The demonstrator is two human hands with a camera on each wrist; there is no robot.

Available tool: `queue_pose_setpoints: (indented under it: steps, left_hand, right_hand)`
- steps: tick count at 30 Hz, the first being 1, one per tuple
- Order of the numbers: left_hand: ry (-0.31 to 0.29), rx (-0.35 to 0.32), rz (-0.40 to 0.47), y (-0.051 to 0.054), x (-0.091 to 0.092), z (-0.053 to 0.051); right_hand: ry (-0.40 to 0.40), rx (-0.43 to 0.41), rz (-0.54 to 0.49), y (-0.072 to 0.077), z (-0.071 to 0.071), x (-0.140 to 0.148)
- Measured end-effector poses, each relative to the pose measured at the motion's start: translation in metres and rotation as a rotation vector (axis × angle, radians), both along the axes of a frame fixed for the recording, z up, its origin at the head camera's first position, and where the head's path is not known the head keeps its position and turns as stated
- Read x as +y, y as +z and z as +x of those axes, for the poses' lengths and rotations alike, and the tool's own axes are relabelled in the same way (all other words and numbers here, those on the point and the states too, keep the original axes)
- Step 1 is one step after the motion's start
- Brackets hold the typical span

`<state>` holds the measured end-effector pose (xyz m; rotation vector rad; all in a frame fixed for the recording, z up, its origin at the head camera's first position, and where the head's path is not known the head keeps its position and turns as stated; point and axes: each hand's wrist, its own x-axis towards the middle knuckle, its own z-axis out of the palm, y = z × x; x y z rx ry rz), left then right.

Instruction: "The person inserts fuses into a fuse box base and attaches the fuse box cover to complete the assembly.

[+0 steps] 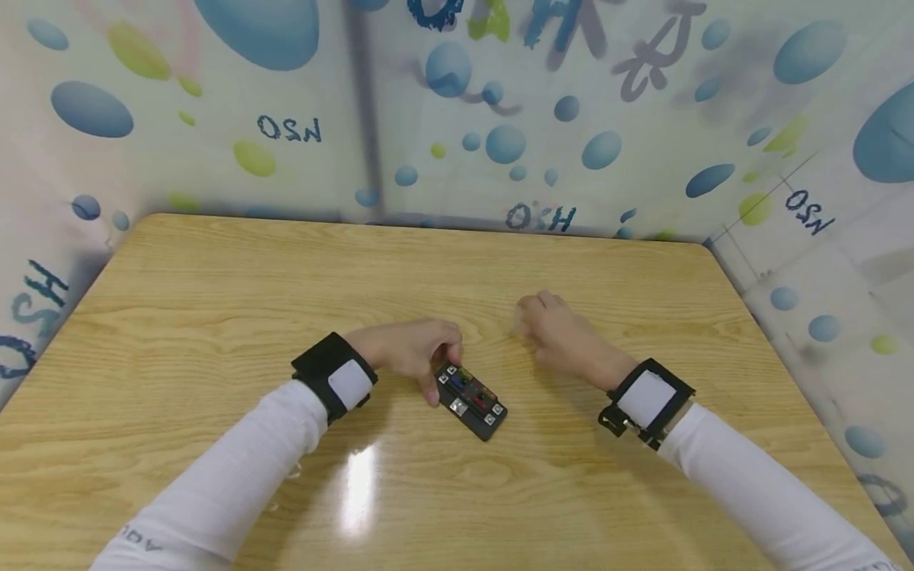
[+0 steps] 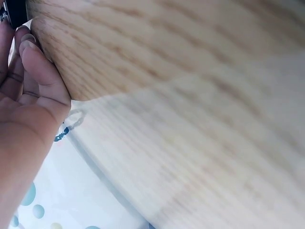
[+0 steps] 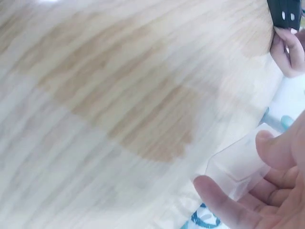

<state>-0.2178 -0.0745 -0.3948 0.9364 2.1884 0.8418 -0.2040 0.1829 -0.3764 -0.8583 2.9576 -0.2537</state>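
My left hand (image 1: 410,349) pinches the upper left end of a small black rectangular board (image 1: 474,400) between thumb and fingers. Silver squares and red, blue and yellow parts show on its top. In the left wrist view only a dark corner of the board (image 2: 16,13) appears, at the fingertips. To the right, apart from the board, my right hand (image 1: 567,337) holds a translucent whitish plastic box-like piece (image 3: 238,160) between thumb and fingers. From the head view that piece is mostly hidden by the hand.
Both hands are over a light wood-grain table (image 1: 214,293). A pale wall covering (image 1: 314,174) with blue and green spots rises behind its back edge and at both sides. Black wrist straps (image 1: 336,373) sit over white sleeves.
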Motion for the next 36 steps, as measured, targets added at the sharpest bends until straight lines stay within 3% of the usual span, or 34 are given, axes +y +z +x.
queue_pose_setpoints:
  steps: [9, 18, 28, 36]
  left_hand:
    - [0.002, 0.001, -0.007, 0.001, 0.000, 0.000]
    - [0.013, 0.005, -0.021, 0.000, 0.001, -0.001]
    - [0.007, 0.004, -0.016, 0.001, 0.001, 0.000]
    - [-0.006, 0.014, -0.015, 0.000, 0.001, -0.001]
  right_hand:
    - [-0.073, -0.024, -0.077, 0.017, -0.007, 0.008]
    - [-0.168, -0.136, -0.126, 0.038, -0.012, 0.007]
    - [-0.183, -0.127, -0.169, 0.062, -0.009, 0.004]
    - [-0.189, -0.141, -0.184, 0.065, -0.007, 0.000]
